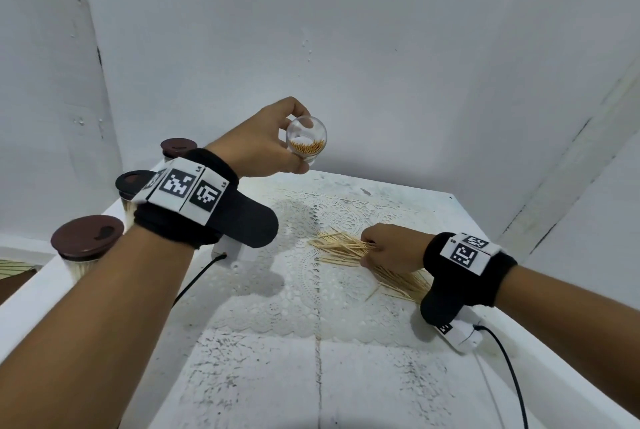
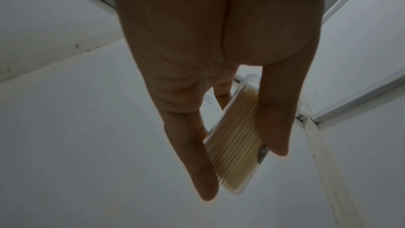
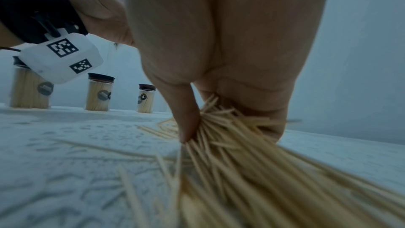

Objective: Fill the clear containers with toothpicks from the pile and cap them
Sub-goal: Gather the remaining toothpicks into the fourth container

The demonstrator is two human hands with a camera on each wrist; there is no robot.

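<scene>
My left hand (image 1: 277, 144) holds a clear container (image 1: 307, 140) up above the table's far side, tilted with its open mouth toward me; it is partly filled with toothpicks. In the left wrist view the container (image 2: 234, 145) sits between thumb and fingers. My right hand (image 1: 384, 250) is down on the toothpick pile (image 1: 349, 248) on the lace mat, its thumb and fingers pinching a bunch of toothpicks (image 3: 219, 127). Three capped, full containers stand at the left edge: near (image 1: 85, 245), middle (image 1: 130, 186), far (image 1: 178, 148).
The white table (image 1: 311, 376) stands in a corner of white walls. A lace mat (image 1: 311, 290) covers its middle. Loose toothpicks (image 1: 401, 285) spread under my right wrist. Cables trail from both wrist cameras across the table.
</scene>
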